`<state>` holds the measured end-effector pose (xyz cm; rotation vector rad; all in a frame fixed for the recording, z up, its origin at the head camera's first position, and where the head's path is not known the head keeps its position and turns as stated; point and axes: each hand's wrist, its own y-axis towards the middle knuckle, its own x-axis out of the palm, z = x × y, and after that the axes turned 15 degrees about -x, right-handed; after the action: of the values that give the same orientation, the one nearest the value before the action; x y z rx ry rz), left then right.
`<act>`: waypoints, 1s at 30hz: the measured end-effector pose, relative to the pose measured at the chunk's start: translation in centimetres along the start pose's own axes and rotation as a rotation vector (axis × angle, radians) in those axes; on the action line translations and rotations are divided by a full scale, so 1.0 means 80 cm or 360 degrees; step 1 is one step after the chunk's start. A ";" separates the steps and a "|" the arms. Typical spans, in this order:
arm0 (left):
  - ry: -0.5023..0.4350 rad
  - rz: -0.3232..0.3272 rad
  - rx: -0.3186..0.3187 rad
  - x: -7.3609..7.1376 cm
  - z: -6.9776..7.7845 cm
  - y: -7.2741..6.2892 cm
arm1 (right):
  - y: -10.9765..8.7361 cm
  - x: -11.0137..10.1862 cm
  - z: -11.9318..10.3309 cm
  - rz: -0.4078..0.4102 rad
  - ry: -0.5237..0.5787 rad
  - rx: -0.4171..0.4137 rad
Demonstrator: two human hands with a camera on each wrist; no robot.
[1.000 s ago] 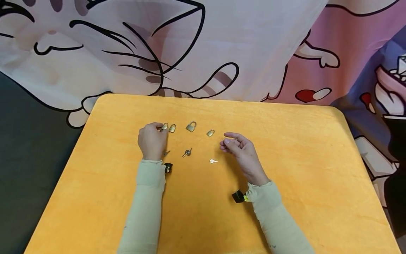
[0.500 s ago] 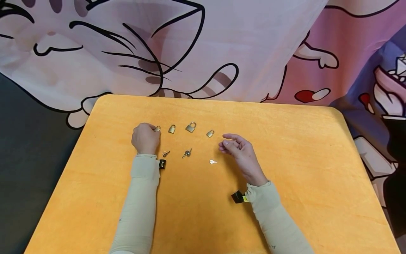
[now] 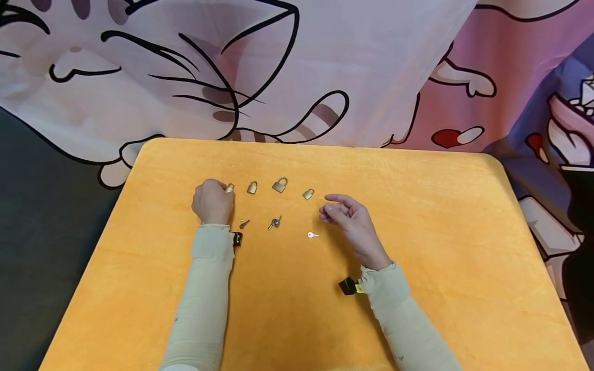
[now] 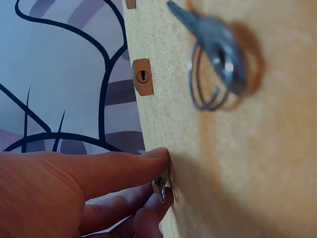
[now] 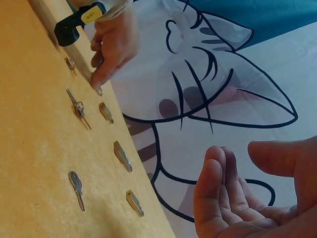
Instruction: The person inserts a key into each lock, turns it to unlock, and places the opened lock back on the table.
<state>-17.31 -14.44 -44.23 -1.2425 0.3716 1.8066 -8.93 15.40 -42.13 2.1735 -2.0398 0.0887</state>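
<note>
My left hand pinches a small brass padlock at the left end of a row of padlocks. In the left wrist view, a silver piece like a key shows between thumb and fingers; most of the padlock is hidden. A second small padlock lies just right of it, then a larger padlock and another small padlock. My right hand hovers right of the row with fingers loosely bent, holding nothing.
Nearer me lie a key with a ring, a pair of keys and a single silver key. All rest on the yellow table. A cartoon-printed curtain hangs behind the table's far edge.
My left hand has moved left with the padlock, away from the second small one, baring the ringed key; over the last half second it stays put. My right hand has barely moved.
</note>
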 end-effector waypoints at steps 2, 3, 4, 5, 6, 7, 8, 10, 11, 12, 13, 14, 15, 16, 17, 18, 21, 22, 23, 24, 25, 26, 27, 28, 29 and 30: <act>0.0004 -0.0004 0.0003 -0.001 0.000 0.000 | 0.000 0.000 -0.001 0.0000 -0.0007 0.0006; 0.0005 -0.0010 0.0003 -0.001 0.000 -0.001 | 0.000 0.000 -0.002 -0.0003 -0.0012 0.0008; 0.0012 -0.0018 0.0003 -0.001 -0.001 -0.001 | 0.001 0.001 -0.002 -0.0005 -0.0017 0.0013; 0.0017 -0.0026 0.0002 -0.001 -0.001 -0.001 | 0.001 0.001 -0.003 -0.0008 -0.0025 0.0017; 0.0021 -0.0039 0.0000 -0.002 -0.002 -0.001 | 0.002 0.001 -0.004 -0.0013 -0.0031 0.0022; 0.0024 -0.0050 -0.0001 -0.002 -0.003 -0.001 | 0.003 0.001 -0.004 -0.0022 -0.0038 0.0025; 0.0028 -0.0065 0.0004 -0.003 -0.004 -0.001 | 0.004 0.001 -0.005 -0.0034 -0.0049 0.0027; 0.0038 -0.0082 0.0021 -0.006 -0.007 -0.002 | 0.009 0.002 -0.007 -0.0066 -0.0075 0.0031; 0.0047 -0.0087 0.0034 -0.008 -0.009 -0.002 | 0.011 0.003 -0.008 -0.0084 -0.0096 0.0036; 0.0059 -0.0094 0.0049 -0.010 -0.011 -0.002 | 0.015 0.004 -0.010 -0.0108 -0.0125 0.0040; 0.0073 -0.0098 0.0063 -0.013 -0.013 -0.003 | 0.019 0.005 -0.011 -0.0139 -0.0156 0.0043; 0.0083 -0.0097 0.0085 -0.016 -0.015 -0.003 | 0.024 0.007 -0.012 -0.0170 -0.0193 0.0048; 0.0095 -0.0097 0.0104 -0.019 -0.018 -0.004 | 0.029 0.009 -0.014 -0.0200 -0.0228 0.0047; 0.0106 -0.0099 0.0131 -0.021 -0.020 -0.005 | 0.034 0.010 -0.016 -0.0228 -0.0276 0.0049; 0.0112 -0.0102 0.0162 -0.023 -0.021 -0.006 | 0.039 0.012 -0.018 -0.0260 -0.0327 0.0052; 0.0113 -0.0102 0.0193 -0.025 -0.023 -0.007 | 0.045 0.013 -0.021 -0.0293 -0.0391 0.0048; 0.0119 -0.0107 0.0308 -0.029 -0.026 -0.013 | 0.060 0.020 -0.033 -0.0386 -0.0582 0.0030; 0.0125 -0.0115 0.0349 -0.030 -0.027 -0.015 | 0.064 0.023 -0.037 -0.0418 -0.0649 0.0026; 0.0128 -0.0130 0.0386 -0.031 -0.028 -0.018 | 0.069 0.025 -0.040 -0.0451 -0.0714 0.0016; 0.0136 -0.0151 0.0425 -0.032 -0.028 -0.021 | 0.074 0.029 -0.042 -0.0483 -0.0767 0.0002; 0.0147 -0.0178 0.0472 -0.033 -0.029 -0.023 | 0.079 0.033 -0.044 -0.0512 -0.0804 -0.0008; 0.0159 -0.0221 0.0516 -0.034 -0.030 -0.025 | 0.084 0.037 -0.044 -0.0539 -0.0848 -0.0023; 0.0169 -0.0273 0.0563 -0.035 -0.031 -0.027 | 0.089 0.041 -0.044 -0.0571 -0.0895 -0.0045; 0.0179 -0.0327 0.0611 -0.036 -0.032 -0.029 | 0.094 0.046 -0.042 -0.0607 -0.0952 -0.0068; 0.0193 -0.0381 0.0662 -0.037 -0.033 -0.030 | 0.099 0.052 -0.041 -0.0645 -0.1007 -0.0089; 0.0216 -0.0431 0.0715 -0.038 -0.033 -0.031 | 0.103 0.058 -0.039 -0.0686 -0.1056 -0.0105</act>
<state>-13.44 -16.34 -42.27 -1.0397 0.6166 1.3211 -16.63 10.84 -37.69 2.7886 -1.7100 -0.8369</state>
